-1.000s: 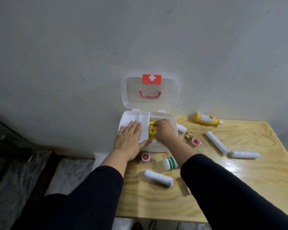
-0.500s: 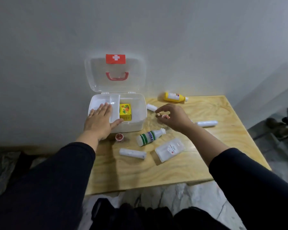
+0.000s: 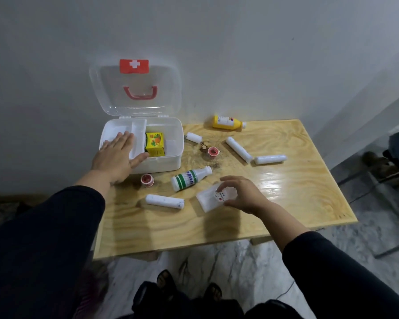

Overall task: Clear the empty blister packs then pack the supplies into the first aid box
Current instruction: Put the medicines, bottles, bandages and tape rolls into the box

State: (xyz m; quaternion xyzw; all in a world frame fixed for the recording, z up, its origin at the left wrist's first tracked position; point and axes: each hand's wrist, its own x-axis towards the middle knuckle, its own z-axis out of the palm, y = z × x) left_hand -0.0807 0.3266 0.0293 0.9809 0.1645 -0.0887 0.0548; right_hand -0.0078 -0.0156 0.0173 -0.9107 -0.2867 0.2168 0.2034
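The white first aid box point(image 3: 171, 157) stands open at the table's back left, its clear lid point(image 3: 136, 107) leaning on the wall. Inside it lies a yellow carton point(image 3: 156, 143). My left hand point(image 3: 115, 157) rests flat, fingers spread, on the box's inner tray. My right hand point(image 3: 242, 194) curls over a white flat packet point(image 3: 207, 199) that lies on the table, fingertips at its edges. A white bottle with green stripes point(image 3: 189, 178) lies just beyond the packet.
On the wooden table point(image 3: 286, 203) lie a yellow bottle point(image 3: 227, 122), several white bandage rolls point(image 3: 165, 201) point(image 3: 237, 149) point(image 3: 271, 159), two red tape rolls point(image 3: 147, 180) point(image 3: 213, 151) and a small brown scrap point(image 3: 203, 145). The wall is behind; the floor drops off right and front.
My right hand left the yellow carton in the box, passed the small items beside it and came back down over the white packet. My left hand stayed on the tray.
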